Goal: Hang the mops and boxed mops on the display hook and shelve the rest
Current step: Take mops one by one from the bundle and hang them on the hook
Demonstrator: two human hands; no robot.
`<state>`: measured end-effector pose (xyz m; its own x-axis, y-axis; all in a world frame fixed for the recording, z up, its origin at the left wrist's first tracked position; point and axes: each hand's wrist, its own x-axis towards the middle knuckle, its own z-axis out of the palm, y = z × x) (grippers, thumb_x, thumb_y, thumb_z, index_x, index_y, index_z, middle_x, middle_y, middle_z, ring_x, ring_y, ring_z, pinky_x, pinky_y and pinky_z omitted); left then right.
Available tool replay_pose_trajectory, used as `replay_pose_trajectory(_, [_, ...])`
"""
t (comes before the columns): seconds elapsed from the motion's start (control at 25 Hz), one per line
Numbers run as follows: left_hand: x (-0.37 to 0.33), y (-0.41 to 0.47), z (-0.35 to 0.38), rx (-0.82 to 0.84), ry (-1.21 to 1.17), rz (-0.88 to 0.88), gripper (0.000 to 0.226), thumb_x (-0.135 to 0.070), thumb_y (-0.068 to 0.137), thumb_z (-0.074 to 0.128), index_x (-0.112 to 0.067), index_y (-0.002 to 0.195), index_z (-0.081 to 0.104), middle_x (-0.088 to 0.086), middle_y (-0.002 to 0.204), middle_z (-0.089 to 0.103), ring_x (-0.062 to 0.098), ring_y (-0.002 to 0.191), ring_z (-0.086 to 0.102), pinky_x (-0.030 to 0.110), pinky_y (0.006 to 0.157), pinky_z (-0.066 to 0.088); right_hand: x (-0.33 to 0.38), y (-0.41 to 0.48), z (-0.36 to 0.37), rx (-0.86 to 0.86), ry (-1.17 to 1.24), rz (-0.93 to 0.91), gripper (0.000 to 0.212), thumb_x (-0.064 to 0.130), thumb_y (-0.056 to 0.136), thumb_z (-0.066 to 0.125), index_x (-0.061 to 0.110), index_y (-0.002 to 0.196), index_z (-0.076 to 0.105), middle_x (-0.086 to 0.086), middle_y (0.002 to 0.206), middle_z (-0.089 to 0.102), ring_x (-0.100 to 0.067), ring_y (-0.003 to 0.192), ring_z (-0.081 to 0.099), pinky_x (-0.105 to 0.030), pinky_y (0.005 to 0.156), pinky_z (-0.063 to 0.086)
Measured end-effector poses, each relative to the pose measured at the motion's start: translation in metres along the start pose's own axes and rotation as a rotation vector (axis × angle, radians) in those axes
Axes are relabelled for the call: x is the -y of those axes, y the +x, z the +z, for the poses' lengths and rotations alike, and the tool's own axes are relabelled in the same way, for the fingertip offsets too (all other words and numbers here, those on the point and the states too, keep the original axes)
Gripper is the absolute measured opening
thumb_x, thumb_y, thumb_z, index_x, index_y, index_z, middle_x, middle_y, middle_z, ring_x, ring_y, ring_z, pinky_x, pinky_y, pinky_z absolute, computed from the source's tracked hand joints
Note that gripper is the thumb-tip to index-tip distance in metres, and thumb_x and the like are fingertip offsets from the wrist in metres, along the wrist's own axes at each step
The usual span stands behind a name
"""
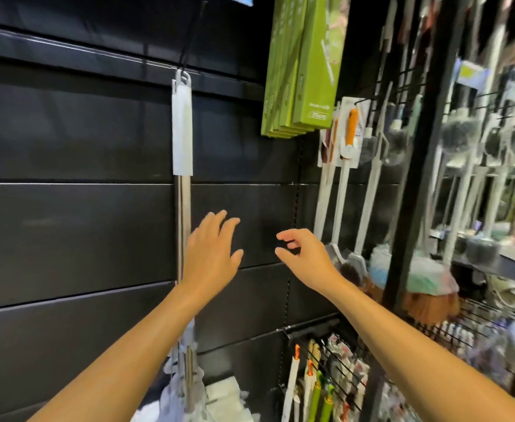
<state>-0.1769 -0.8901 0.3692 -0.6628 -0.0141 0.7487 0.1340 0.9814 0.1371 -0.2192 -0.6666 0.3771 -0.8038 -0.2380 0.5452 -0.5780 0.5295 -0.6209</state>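
A mop [183, 190] with a steel pole and a white sleeve hangs from a black display hook [192, 38] on the dark slat wall. Its white head shows at the bottom, behind my left forearm. My left hand [210, 254] is raised with straight, spread fingers just right of the pole, holding nothing. My right hand [305, 254] hovers beside it, fingers loosely curled and empty. Several green boxed mops [301, 65] hang at the upper right of the wall.
White-handled brushes [341, 184] and dusters [414, 269] hang on the right. A black upright post [414, 166] divides this bay from the blurred racks further right. A wire rack [329, 370] with small packaged items sits at lower right.
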Motion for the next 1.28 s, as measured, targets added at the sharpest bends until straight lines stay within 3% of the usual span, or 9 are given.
replay_pose_trajectory(0.16, [-0.099, -0.054, 0.032, 0.129, -0.024, 0.107, 0.07, -0.044, 0.095, 0.067, -0.025, 0.156, 0.038, 0.005, 0.168, 0.032, 0.03, 0.158, 0.024, 0.052, 0.124, 0.033, -0.071, -0.089, -0.062, 0.035, -0.162, 0.029, 0.034, 0.032, 0.098, 0.07, 0.031, 0.131, 0.062, 0.014, 0.127, 0.054, -0.004, 0.117, 0.058, -0.026, 0.097, 0.052])
replay_pose_trajectory(0.28, [-0.178, -0.094, 0.058, 0.192, -0.068, 0.203, 0.071, -0.047, 0.096, 0.065, -0.025, 0.157, 0.038, 0.004, 0.168, 0.032, 0.028, 0.159, 0.024, 0.051, 0.125, 0.032, -0.121, -0.157, -0.118, 0.054, -0.263, 0.074, 0.033, 0.032, 0.098, 0.068, 0.03, 0.13, 0.061, 0.015, 0.122, 0.05, -0.007, 0.115, 0.058, -0.02, 0.09, 0.046])
replay_pose_trajectory(0.44, [-0.287, -0.135, 0.092, 0.294, -0.118, 0.35, 0.07, -0.05, 0.096, 0.063, -0.024, 0.157, 0.04, 0.004, 0.168, 0.034, 0.029, 0.159, 0.025, 0.052, 0.123, 0.034, -0.18, -0.248, -0.195, 0.032, -0.392, 0.189, 0.032, 0.031, 0.1, 0.064, 0.024, 0.131, 0.061, 0.011, 0.122, 0.049, -0.014, 0.12, 0.052, -0.022, 0.094, 0.039])
replay_pose_trajectory(0.64, [-0.424, -0.18, 0.146, 0.461, -0.239, 0.54, 0.068, -0.052, 0.099, 0.061, -0.025, 0.157, 0.039, 0.005, 0.169, 0.031, 0.03, 0.159, 0.023, 0.054, 0.123, 0.032, -0.252, -0.36, -0.282, -0.056, -0.498, 0.485, 0.04, 0.038, 0.103, 0.06, 0.026, 0.14, 0.054, 0.003, 0.144, 0.047, -0.022, 0.132, 0.046, -0.04, 0.109, 0.045])
replay_pose_trajectory(0.84, [-0.545, -0.225, 0.206, 0.659, -0.341, 0.676, 0.07, -0.054, 0.103, 0.053, -0.028, 0.162, 0.026, 0.002, 0.173, 0.018, 0.027, 0.162, 0.013, 0.053, 0.128, 0.02, -0.313, -0.46, -0.357, -0.129, -0.545, 0.735, 0.042, 0.034, 0.102, 0.061, 0.023, 0.142, 0.054, 0.0, 0.143, 0.049, -0.024, 0.131, 0.049, -0.036, 0.105, 0.044])
replay_pose_trajectory(1.0, [-0.626, -0.25, 0.268, 0.799, -0.399, 0.739, 0.07, -0.055, 0.104, 0.049, -0.03, 0.163, 0.021, 0.001, 0.175, 0.011, 0.027, 0.162, 0.006, 0.055, 0.13, 0.013, -0.369, -0.508, -0.404, -0.183, -0.556, 0.896, 0.04, 0.032, 0.097, 0.064, 0.024, 0.136, 0.059, 0.001, 0.138, 0.052, -0.024, 0.126, 0.055, -0.037, 0.102, 0.048])
replay_pose_trajectory(1.28, [-0.742, -0.237, 0.388, 0.91, -0.486, 0.805, 0.077, -0.056, 0.102, 0.051, -0.028, 0.164, 0.017, 0.0, 0.174, 0.014, 0.026, 0.162, 0.01, 0.048, 0.128, 0.015, -0.477, -0.517, -0.481, -0.196, -0.628, 1.078, 0.046, 0.035, 0.098, 0.065, 0.024, 0.142, 0.055, 0.003, 0.144, 0.05, -0.02, 0.132, 0.052, -0.034, 0.107, 0.044])
